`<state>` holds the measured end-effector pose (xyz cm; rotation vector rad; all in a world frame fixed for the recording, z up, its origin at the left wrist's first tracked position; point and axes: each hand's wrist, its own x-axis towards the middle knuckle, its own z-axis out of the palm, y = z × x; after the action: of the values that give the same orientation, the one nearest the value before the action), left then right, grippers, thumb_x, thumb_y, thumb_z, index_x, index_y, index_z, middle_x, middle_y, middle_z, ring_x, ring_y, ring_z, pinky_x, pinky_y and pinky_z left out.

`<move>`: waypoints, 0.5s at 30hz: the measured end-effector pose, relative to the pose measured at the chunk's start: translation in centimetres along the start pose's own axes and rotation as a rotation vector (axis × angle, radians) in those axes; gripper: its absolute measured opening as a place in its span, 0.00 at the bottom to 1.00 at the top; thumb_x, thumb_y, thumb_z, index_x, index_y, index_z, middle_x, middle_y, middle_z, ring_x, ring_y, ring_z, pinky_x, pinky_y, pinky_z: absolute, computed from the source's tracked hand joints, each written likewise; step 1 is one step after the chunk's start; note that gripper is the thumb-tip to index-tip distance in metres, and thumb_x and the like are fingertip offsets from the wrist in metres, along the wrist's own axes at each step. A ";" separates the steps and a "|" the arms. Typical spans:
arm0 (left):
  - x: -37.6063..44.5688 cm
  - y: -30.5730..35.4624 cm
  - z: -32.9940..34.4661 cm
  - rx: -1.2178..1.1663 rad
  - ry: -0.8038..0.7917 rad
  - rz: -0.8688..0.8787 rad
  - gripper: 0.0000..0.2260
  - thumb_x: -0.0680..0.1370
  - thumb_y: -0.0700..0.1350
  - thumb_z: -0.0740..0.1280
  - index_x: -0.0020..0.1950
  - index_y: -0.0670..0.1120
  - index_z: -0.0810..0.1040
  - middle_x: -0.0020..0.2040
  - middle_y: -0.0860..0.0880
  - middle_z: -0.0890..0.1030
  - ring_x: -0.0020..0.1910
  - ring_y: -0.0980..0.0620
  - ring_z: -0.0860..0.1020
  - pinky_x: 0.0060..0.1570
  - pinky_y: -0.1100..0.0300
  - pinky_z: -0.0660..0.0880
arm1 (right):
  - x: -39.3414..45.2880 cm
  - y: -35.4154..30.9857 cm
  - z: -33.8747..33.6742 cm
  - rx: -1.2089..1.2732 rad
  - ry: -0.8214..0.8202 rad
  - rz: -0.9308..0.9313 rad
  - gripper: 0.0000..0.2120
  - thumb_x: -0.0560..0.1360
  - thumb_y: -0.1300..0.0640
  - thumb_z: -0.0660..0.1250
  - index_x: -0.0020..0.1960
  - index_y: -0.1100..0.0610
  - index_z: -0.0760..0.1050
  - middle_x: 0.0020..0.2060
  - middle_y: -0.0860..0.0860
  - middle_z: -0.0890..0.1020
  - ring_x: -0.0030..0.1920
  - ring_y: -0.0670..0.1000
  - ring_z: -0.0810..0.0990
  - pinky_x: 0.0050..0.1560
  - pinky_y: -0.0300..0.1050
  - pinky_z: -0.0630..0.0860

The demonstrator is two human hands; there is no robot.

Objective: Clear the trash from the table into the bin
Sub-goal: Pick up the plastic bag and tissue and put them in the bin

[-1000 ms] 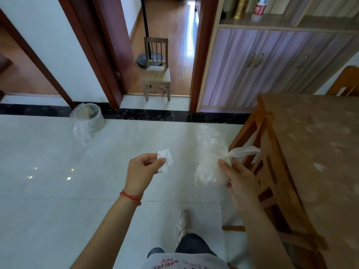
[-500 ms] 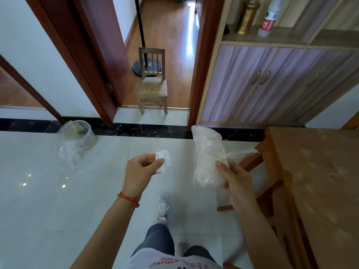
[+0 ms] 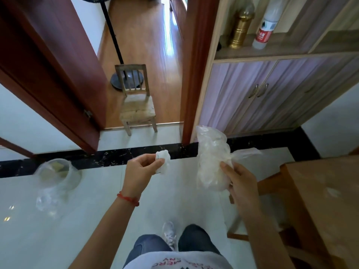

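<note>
My left hand (image 3: 140,170) pinches a small crumpled white tissue (image 3: 163,162) between thumb and fingers, held up over the tiled floor. My right hand (image 3: 240,183) grips a clear, knotted plastic bag (image 3: 210,162) with pale contents, which stands up above the fingers. The bin (image 3: 58,176), a small round pail lined with a clear bag, sits on the floor at the left by the dark marble strip, well apart from both hands. The wooden table (image 3: 326,191) is at the right edge.
A small wooden chair (image 3: 136,102) stands in the open doorway ahead, with a fan base behind it. A cabinet (image 3: 272,90) with a bottle and a gold jar on its shelf is to the right. A wooden chair frame (image 3: 270,181) stands beside the table.
The view has moved forward and away from the table; the bin now lies nearer at the left. Both hands keep their hold on the tissue and the bag.
</note>
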<state>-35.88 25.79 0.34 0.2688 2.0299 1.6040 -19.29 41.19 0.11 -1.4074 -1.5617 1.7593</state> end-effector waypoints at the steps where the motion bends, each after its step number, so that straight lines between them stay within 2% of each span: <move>1: 1.3 0.3 0.2 -0.002 -0.009 -0.002 0.06 0.71 0.38 0.71 0.39 0.50 0.80 0.39 0.50 0.82 0.37 0.58 0.80 0.40 0.65 0.78 | 0.9 -0.4 0.4 -0.001 0.000 0.007 0.09 0.72 0.54 0.69 0.44 0.61 0.77 0.38 0.58 0.78 0.25 0.42 0.71 0.21 0.31 0.66; 3: 3.8 0.9 0.7 -0.006 -0.028 -0.012 0.06 0.71 0.39 0.71 0.39 0.50 0.81 0.39 0.50 0.82 0.34 0.62 0.80 0.38 0.67 0.78 | 3.0 -1.3 1.2 0.030 0.010 0.016 0.09 0.72 0.55 0.69 0.43 0.62 0.77 0.40 0.61 0.79 0.29 0.47 0.77 0.28 0.36 0.72; 5: 6.4 1.5 1.5 -0.017 -0.043 -0.022 0.05 0.70 0.38 0.71 0.40 0.48 0.81 0.38 0.51 0.83 0.34 0.64 0.80 0.37 0.69 0.78 | 5.3 -2.2 2.0 0.075 0.034 0.029 0.06 0.72 0.57 0.70 0.41 0.60 0.78 0.41 0.61 0.80 0.42 0.62 0.81 0.43 0.50 0.77; 6: 7.7 1.9 2.0 -0.026 -0.049 -0.030 0.05 0.70 0.38 0.71 0.40 0.48 0.81 0.37 0.52 0.83 0.34 0.64 0.80 0.36 0.69 0.78 | 6.5 -2.8 2.3 0.093 0.038 0.037 0.04 0.71 0.58 0.70 0.39 0.58 0.78 0.40 0.58 0.80 0.47 0.65 0.80 0.49 0.54 0.77; 8: 10.3 2.6 3.0 -0.040 -0.055 -0.041 0.05 0.70 0.38 0.71 0.39 0.49 0.81 0.34 0.55 0.83 0.34 0.62 0.81 0.36 0.70 0.78 | 9.0 -3.9 2.8 0.125 0.031 0.038 0.03 0.71 0.59 0.70 0.39 0.56 0.79 0.40 0.56 0.81 0.47 0.62 0.81 0.54 0.59 0.76; 11: 14.0 3.8 4.7 -0.044 -0.061 -0.052 0.04 0.70 0.39 0.71 0.40 0.48 0.81 0.36 0.51 0.83 0.34 0.59 0.81 0.35 0.71 0.77 | 12.7 -5.8 3.1 0.133 0.020 0.022 0.01 0.72 0.59 0.70 0.41 0.56 0.79 0.43 0.63 0.81 0.45 0.57 0.79 0.54 0.59 0.75; 15: 18.8 5.9 6.9 -0.014 -0.073 -0.030 0.03 0.69 0.40 0.72 0.40 0.47 0.81 0.37 0.51 0.83 0.34 0.59 0.81 0.39 0.68 0.78 | 17.4 -8.0 3.5 0.128 0.002 0.015 0.00 0.72 0.60 0.69 0.43 0.56 0.78 0.42 0.56 0.81 0.46 0.56 0.79 0.56 0.59 0.75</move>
<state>-49.03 41.96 -0.43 0.2859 1.9583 1.5670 -31.98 55.93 -0.24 -1.3616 -1.4137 1.8311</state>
